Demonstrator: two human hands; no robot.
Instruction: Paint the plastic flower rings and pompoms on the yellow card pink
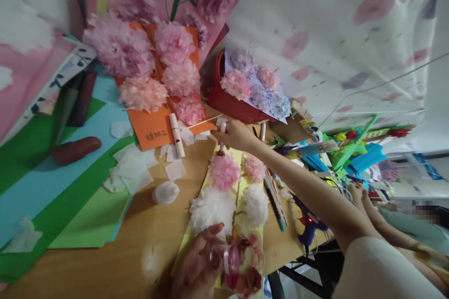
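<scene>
My left hand [201,261] is low in the view, fingers curled round a small clear jar [230,261] with pink-purple contents. My right hand [233,136] grips a small brush [221,142] with a pale handle. Its dark tip points down at the upper edge of a pink paper flower [224,171]; whether they touch, I cannot tell. Under it lies a yellow card [239,182], also bearing a second pink flower [255,168] and two white flowers [212,209]. Dried-looking reddish petals [250,261] are partly hidden behind the jar.
An orange card [154,126] with pink flowers lies beyond, beside a glue stick [176,135]. A red box [238,103] holds more flowers. Pens [275,198] and a glue gun [308,224] with a red light lie right. Another person's hands [361,196] show at far right.
</scene>
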